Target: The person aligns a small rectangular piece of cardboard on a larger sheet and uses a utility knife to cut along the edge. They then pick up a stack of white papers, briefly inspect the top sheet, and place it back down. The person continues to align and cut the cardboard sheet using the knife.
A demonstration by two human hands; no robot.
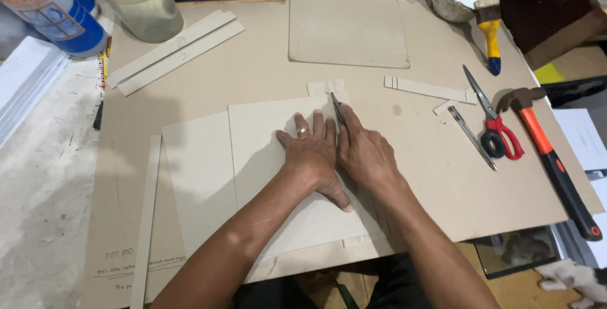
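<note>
Work surface: one large brown board (253, 62) covers the bench and carries everything else.

Sheets: two grey cardboard sheets lie overlapped at centre. The upper sheet (272, 132) is under both hands; the lower sheet (196, 176) projects to its left. One separate square sheet (348, 28) lies at the far edge, well apart.

Left hand (313, 154): spread flat, palm down, fingers extended, pressing the upper sheet. It grips nothing. A ring is visible on one finger.

Right hand (367, 157): just beside the left, touching it, closed on one slim cutting blade (338, 112). The blade projects from the fingertips away from the person, its long axis running near to far along the right edge of the upper sheet. The right hand is the nearer to that edge; the left lies inboard of it.

Strips: two long strips (177, 51) side by side at far left; one long strip (147, 220) along the near left; one short strip (429, 89) right of the hands; small offcuts near it, number unclear.

Tools, right side: one hammer (550, 157), one pair of red-handled scissors (496, 126), one metal rod-like tool (471, 137), one paintbrush (489, 31).
</note>
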